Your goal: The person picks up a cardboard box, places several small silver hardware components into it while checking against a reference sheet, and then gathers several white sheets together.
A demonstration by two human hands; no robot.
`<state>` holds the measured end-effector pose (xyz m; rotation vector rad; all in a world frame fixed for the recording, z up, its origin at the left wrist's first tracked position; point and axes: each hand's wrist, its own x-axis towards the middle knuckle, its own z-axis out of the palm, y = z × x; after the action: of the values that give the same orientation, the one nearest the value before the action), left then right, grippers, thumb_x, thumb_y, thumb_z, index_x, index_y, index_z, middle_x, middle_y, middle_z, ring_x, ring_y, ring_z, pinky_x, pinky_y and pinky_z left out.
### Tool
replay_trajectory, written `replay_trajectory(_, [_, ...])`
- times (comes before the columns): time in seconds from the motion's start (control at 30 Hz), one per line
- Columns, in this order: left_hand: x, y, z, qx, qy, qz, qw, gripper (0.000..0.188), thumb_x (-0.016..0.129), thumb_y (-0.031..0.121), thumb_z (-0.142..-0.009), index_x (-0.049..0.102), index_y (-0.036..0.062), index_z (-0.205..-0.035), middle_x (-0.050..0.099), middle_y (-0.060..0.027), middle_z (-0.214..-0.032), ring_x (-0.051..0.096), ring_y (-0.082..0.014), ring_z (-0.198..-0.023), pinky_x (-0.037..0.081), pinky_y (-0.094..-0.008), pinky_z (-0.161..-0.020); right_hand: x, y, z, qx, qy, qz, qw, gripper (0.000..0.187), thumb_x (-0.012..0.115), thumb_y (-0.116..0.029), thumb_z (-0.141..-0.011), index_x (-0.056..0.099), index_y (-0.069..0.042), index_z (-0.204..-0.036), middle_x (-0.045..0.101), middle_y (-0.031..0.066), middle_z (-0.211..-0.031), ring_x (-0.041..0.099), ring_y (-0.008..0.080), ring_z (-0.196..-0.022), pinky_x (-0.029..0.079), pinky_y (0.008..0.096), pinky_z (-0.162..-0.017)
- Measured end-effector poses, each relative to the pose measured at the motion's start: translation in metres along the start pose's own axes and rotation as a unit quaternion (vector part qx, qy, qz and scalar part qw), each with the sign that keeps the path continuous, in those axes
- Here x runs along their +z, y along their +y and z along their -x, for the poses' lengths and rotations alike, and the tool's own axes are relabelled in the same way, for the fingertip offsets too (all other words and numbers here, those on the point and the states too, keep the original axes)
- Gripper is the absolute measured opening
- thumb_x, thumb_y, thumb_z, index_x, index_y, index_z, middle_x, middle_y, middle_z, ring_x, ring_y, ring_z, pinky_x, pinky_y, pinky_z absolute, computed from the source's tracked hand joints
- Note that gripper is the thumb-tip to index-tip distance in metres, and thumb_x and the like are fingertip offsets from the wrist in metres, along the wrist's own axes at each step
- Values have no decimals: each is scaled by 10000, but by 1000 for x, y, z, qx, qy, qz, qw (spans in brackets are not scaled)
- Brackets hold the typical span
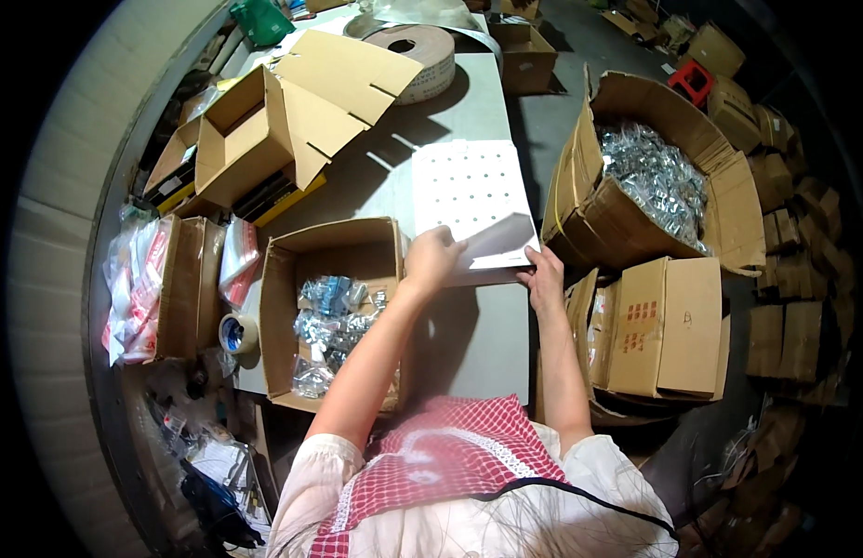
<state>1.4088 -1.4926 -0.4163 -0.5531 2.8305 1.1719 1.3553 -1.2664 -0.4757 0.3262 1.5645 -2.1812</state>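
A white sheet-like piece with rows of small dark dots lies on the grey table in front of me. At its near end a flap or loose sheet is lifted and casts a shaded fold. My left hand is closed on the near left edge, thumb toward the flap. My right hand pinches the near right corner between thumb and fingers. Whether it is one folded piece or several layers, I cannot tell. Left of my left forearm, an open cardboard box holds small plastic bags of metal parts.
A large carton of shiny metal pieces stands right of the table, with another carton nearer. Leftward are an empty open box, a tape roll and plastic bags. A large brown roll sits at the back.
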Motion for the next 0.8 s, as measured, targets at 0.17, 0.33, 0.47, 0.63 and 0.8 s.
replay_trajectory(0.17, [-6,17,-1,46,190,168,966,290,694,211,-895,569,-28,-787,540,-90,-617,482,-131,-581,424,-317,-557,3,4,0,-21,74,7,997,382,632,-191,-916,558,-10,-1245,647,88,-1115,601,136,-881,465,250,-639])
replay_trajectory(0.33, [-10,13,-8,2,227,293,929,272,667,188,-913,550,-24,-789,560,-79,-655,482,-127,-611,424,-313,-587,16,-1,11,-52,136,41,989,445,632,-201,-912,521,-13,-1299,648,111,-1124,579,151,-923,445,279,-699])
replay_trajectory(0.47, [-18,7,-16,-1,230,463,856,237,666,174,-933,554,25,-787,531,3,-648,468,-61,-553,383,-231,-501,27,-17,18,-76,147,59,984,418,616,-169,-921,510,10,-1285,652,144,-1124,593,186,-1020,463,299,-793])
replay_trajectory(0.63, [-32,8,-16,20,214,569,793,259,666,152,-955,479,106,-782,431,69,-590,353,-15,-459,291,-189,-423,31,-7,6,-181,102,-6,978,353,613,-78,-914,514,63,-1222,648,169,-1108,616,192,-1020,468,294,-916])
replay_trajectory(0.8, [-35,10,-18,20,239,577,781,260,661,166,-960,480,127,-778,397,78,-570,310,-15,-445,233,-205,-398,31,3,1,-220,96,6,971,344,605,-89,-922,519,63,-1218,646,178,-1123,616,197,-1031,472,299,-919])
